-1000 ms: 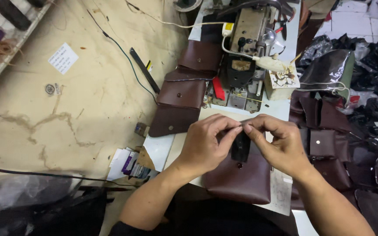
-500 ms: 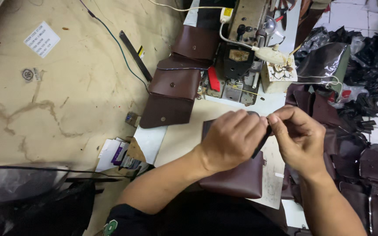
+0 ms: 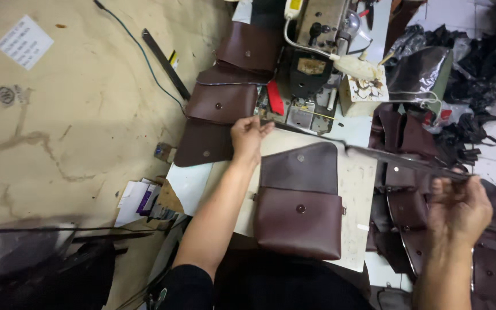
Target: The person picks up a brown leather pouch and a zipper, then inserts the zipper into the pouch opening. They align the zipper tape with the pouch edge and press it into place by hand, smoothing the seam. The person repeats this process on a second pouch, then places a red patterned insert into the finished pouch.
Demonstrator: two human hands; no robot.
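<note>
At table centre: a brown pouch (image 3: 298,209) lies flat on a pale board (image 3: 358,189), flap thrown open.
Long axis: runs 12 to 6 o'clock; the open flap (image 3: 301,167) points to 12, the pocket body with its snap sits at 6.
Edges: the pouch's bottom edge lies near the board's near edge; its right side leaves a bare strip of board at 3 o'clock.
Left hand (image 3: 249,136): at 11 o'clock of the pouch, by the flap's top left corner, fingers together and lightly curled, touching the board edge; whether it grips anything I cannot tell.
Right hand (image 3: 459,206): at 3 o'clock, well apart from the pouch, fingers closed around a long dark strap (image 3: 400,159), blurred, that stretches back toward 12.
Open room: little; a sewing machine (image 3: 311,63) stands at 12, a row of brown pieces (image 3: 222,103) at 10 to 11, a heap of dark leather parts (image 3: 403,132) at 2 to 4.
</note>
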